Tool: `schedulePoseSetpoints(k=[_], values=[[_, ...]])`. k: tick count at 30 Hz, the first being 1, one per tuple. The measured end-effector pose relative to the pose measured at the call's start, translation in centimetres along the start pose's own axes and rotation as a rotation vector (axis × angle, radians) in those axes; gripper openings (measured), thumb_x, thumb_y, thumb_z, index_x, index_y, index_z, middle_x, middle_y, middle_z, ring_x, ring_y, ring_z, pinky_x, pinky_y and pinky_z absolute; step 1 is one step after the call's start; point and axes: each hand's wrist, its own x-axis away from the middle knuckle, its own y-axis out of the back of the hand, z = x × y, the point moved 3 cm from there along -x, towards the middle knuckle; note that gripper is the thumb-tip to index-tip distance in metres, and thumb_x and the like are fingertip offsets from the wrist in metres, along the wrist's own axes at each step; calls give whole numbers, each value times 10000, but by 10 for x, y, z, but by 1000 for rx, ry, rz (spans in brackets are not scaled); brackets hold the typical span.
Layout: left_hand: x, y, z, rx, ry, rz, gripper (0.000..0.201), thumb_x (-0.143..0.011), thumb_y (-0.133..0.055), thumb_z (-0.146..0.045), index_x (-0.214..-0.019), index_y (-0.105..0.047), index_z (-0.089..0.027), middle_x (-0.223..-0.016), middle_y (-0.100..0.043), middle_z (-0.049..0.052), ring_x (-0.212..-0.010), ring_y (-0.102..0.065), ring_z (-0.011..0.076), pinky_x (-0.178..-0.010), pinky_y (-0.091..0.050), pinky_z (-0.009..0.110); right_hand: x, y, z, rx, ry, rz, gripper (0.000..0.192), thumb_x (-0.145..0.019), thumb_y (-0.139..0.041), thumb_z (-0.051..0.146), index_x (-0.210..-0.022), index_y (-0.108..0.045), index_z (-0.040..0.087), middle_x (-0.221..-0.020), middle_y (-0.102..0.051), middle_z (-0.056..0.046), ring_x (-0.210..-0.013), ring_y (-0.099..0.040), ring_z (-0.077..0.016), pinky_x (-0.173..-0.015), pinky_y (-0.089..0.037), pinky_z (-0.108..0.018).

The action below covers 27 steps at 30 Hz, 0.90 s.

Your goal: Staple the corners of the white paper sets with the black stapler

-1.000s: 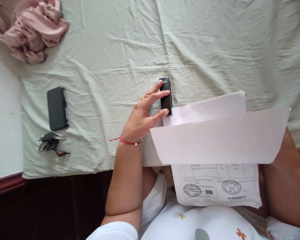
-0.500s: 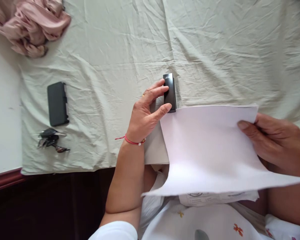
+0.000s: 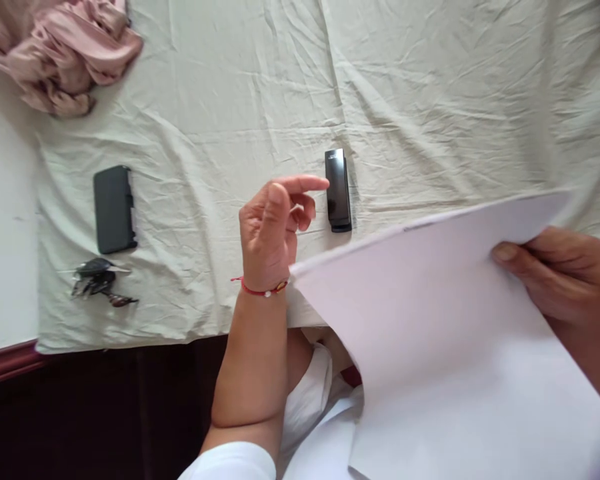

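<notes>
Two hands showing: right hand [image 3: 555,270] is pinching the paper sheets [image 3: 445,333] at their edge. Left hand [image 3: 273,223] is hovering loosely curled, gripping nothing, its forefinger pointing just beside the black stapler [image 3: 338,190].

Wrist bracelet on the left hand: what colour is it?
Red, a thin cord bracelet with small beads, on the left hand; head view.

On the bed's wrinkled pale green sheet [image 3: 430,80] a small black oblong stapler [image 3: 338,190] lies near the middle. The left hand [image 3: 273,230] is raised just left of it, forefinger beside it. The right hand [image 3: 563,273] pinches the right edge of the large white paper sheets [image 3: 445,347], near side. Far left lie a black phone case [image 3: 113,209], dark keys [image 3: 97,280] nearer, crumpled pink cloth [image 3: 63,50] at the far corner.
</notes>
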Motion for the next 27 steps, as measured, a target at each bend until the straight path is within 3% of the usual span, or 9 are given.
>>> schedulePoseSetpoints(k=[3, 7, 11, 14, 19, 22, 27], values=[[3, -5, -1, 147, 115, 104, 650, -936, -557, -833, -1032, -839, -255, -1031, -816, 112, -753, -720, 223, -612, -563, 372, -8, -13, -12, -55, -32, 83, 587, -778, -767, 583, -1109, -746, 98, -833, -641, -60, -644, -576, -18, -565, -457, -105], [4, -3, 5, 222, 195, 210, 654, -950, -554, -817, -1102, -848, -254, -814, -747, 92, -689, -685, 216, -526, -515, 352, -16, -21, -16, -126, 39, -43, 584, -809, -760, 538, -1231, -716, 136, -988, -682, -54, -773, -614, 18, -721, -550, -75], [4, 4, 9, 92, 260, 205, 318, -822, -894, -567, -902, -848, -263, -613, -607, 0, -507, -498, 104, -437, -380, 260, -22, -18, -15, -178, 93, -182, 551, -795, -780, 506, -1204, -723, 141, -1092, -682, -48, -766, -589, 36, -715, -533, -79], [3, 7, 9, 65, 289, 154, 267, -695, -1017, -395, -826, -838, -247, -601, -620, -17, -487, -476, 74, -432, -376, 225, -24, -15, -17, -194, 110, -203, 567, -782, -793, 498, -1197, -716, 121, -1176, -671, -58, -783, -581, 43, -708, -518, -76], [3, 9, 9, 30, 312, 106, 340, -724, -986, -488, -687, -788, -215, -528, -535, -27, -455, -405, 62, -391, -308, 217, -26, -13, -25, -165, 111, -121, 552, -809, -775, 478, -1241, -711, 142, -1292, -654, -61, -927, -660, 13, -817, -585, -72], [3, 11, 10, 39, 344, 139, 294, -712, -1001, -448, -755, -827, -214, -569, -586, -17, -464, -399, 60, -384, -286, 224, -27, -12, -30, -98, 75, -1, 554, -831, -752, 487, -1288, -710, 177, -1251, -666, -52, -911, -678, 6, -788, -589, -71], [3, 14, 16, 57, 416, 104, 321, -641, -1046, -377, -795, -825, -202, -736, -744, 18, -626, -642, 128, -532, -525, 240, -27, -10, -27, 37, 58, 94, 578, -821, -747, 539, -1210, -713, 113, -1128, -676, -68, -806, -645, 17, -686, -543, -55]])
